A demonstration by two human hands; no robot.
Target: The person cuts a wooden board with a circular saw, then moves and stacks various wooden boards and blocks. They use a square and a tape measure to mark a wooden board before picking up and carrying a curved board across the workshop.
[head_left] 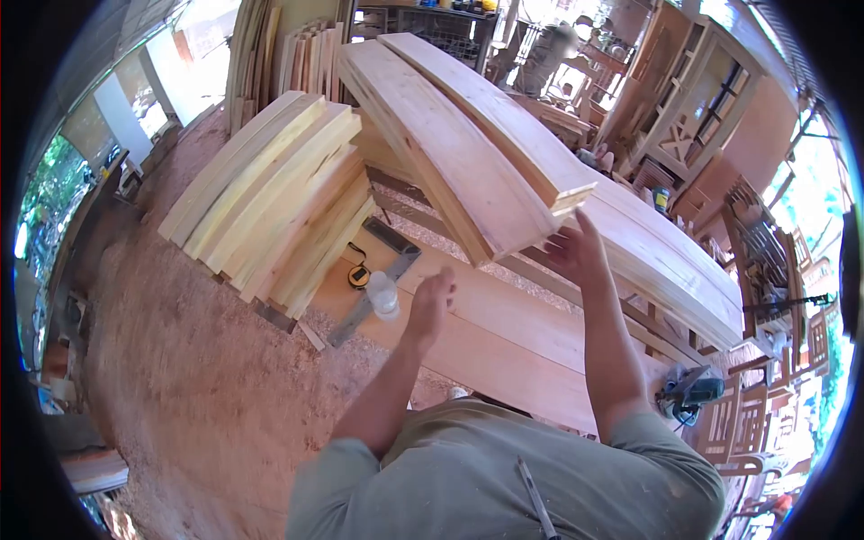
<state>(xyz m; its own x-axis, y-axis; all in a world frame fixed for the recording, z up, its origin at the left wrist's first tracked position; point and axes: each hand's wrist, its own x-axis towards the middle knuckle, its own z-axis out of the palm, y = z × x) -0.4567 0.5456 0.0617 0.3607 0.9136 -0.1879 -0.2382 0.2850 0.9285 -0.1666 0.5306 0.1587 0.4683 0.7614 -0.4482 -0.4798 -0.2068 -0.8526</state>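
Two pale planks, a near plank (450,144) and a far plank (504,117), lie side by side, angled towards me across the frame below. My right hand (578,254) is up at their near ends, fingers apart and fingertips right at the end corner. My left hand (433,301) hovers lower, left of the near plank's end, its fingers curled in with nothing showing in them. Beneath my hands a wide flat board (513,324) lies across the work surface. Beside my left hand stand a translucent plastic container (382,295) and a yellow-black tape measure (358,275).
On the left is a stack of planks (270,189). More long boards (666,243) lie on the right. A metal square (364,310) rests by the container. At lower right sits a green power tool (691,392). Wood dust covers the ground (198,369); furniture frames (697,108) stand behind.
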